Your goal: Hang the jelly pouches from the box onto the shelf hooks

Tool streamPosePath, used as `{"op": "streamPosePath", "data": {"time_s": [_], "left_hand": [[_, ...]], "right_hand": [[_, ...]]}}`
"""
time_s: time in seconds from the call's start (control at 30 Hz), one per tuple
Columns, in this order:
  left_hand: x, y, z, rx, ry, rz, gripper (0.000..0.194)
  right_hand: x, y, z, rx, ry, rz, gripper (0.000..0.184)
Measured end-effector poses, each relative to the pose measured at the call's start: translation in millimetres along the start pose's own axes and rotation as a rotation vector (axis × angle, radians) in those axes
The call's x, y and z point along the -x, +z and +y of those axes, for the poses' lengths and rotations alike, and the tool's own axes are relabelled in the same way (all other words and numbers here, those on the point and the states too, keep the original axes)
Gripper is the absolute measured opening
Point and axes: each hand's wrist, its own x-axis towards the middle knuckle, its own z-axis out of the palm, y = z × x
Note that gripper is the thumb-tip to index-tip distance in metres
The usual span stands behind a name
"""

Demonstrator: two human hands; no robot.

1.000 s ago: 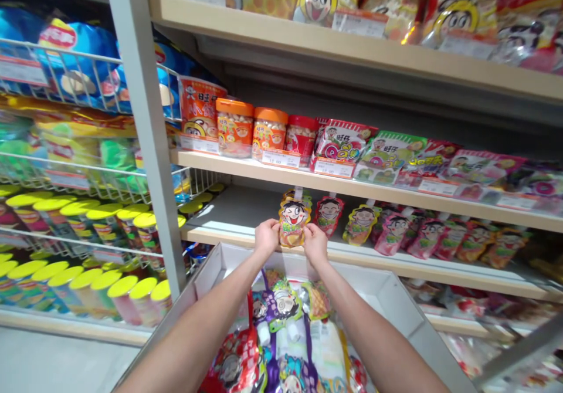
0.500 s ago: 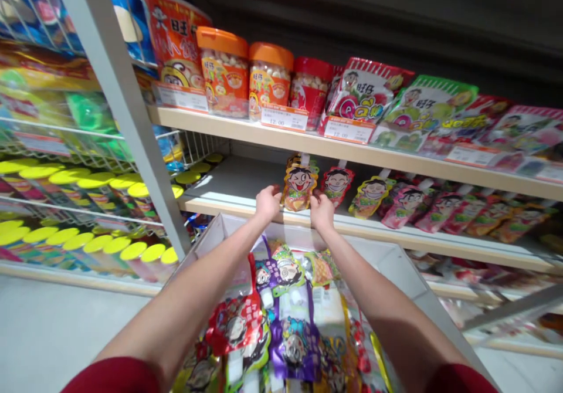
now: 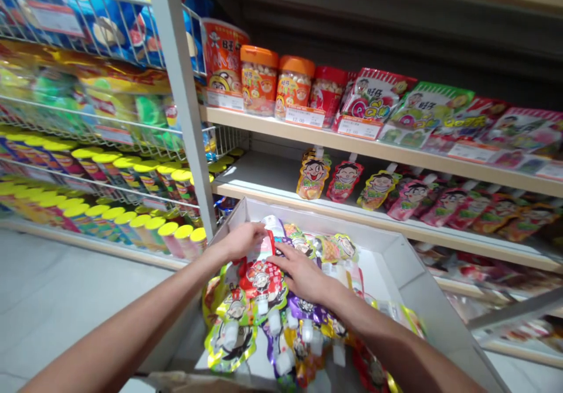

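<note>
Inside white box (image 3: 373, 241): red pouch (image 3: 259, 275), long axis running toward shelf (image 3: 270, 195).

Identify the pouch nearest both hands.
The red pouch, its upper part between left hand and right hand, unlike the purple pouch and yellow-green pouch alongside.

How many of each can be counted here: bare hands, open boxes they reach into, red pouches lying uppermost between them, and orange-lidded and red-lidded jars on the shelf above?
Hands (left hand, right hand): 2
Open box: 1
Red pouch: 1
Orange-lidded jars: 2
Red-lidded jar: 1
Total: 7
</note>
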Motion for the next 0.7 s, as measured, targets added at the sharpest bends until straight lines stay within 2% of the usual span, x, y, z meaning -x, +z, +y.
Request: {"op": "streamPosePath", "data": {"time_s": [0.07, 0.17, 0.37, 0.53, 0.63, 0.7], "left_hand": [[3.4, 4.1, -3.3, 0.039, 0.039, 0.019, 0.025], [2.3, 7.5, -8.2, 0.094, 0.011, 0.048, 0.025], [-1.6, 5.1, -11.9, 0.124, 0.014, 0.05, 0.026], [-1.9, 6.1, -20.9, 0.166, -0.009, 0.061, 0.027], [-1.6, 4.7, -25.4, 0.255, -0.023, 0.061, 0.028], [-0.5, 1.6, -25.8, 0.337, -0.072, 0.076, 0.029]], "right_hand": [[2.1, 0.9, -0.3, 0.06, -0.026, -0.015, 0.049], [4.0, -0.2, -0.3, 0.103, -0.058, -0.016, 0.047], [-6.8, -5.5, -2.7, 0.147, -0.086, 0.023, 0.035], [-15.8, 2.9, 2.3, 0.18, -0.146, 0.033, 0.028], [-18.3, 7.1, 2.2, 0.128, -0.15, 0.095, 0.026], [-21.6, 5.3, -1.0, 0.027, -0.108, 0.181, 0.027]]}}
